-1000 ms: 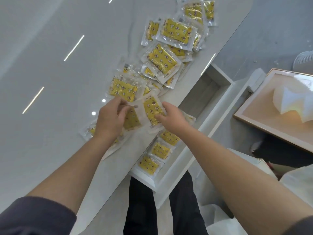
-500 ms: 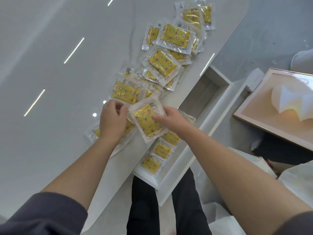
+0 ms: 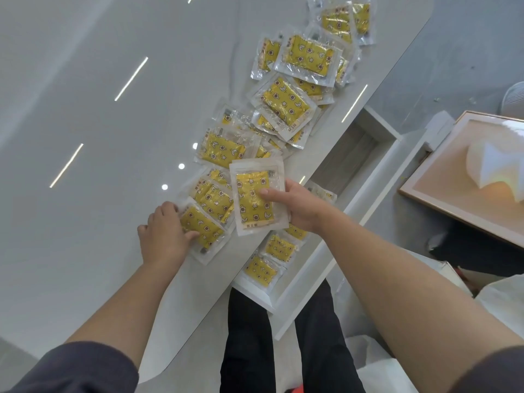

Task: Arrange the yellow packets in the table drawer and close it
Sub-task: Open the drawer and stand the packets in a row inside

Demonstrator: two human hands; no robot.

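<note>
1. The right hand (image 3: 300,207) pinches one yellow packet (image 3: 252,202), thumb on top, fingers under.
2. It hangs over the table (image 3: 85,208) edge, its long side pointing away from the person.
3. The open drawer (image 3: 344,163) lies just right of it and lower, nearest this hand.
4. The left hand (image 3: 164,236) grips another packet (image 3: 204,228) on the table.

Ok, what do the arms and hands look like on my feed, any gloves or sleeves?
No gloves: the left hand and right hand are bare, with no rings or watch showing. The forearms are uncovered. Dark grey fabric, the left sleeve and right sleeve, shows only at the bottom corners, plain and without markings.
</note>
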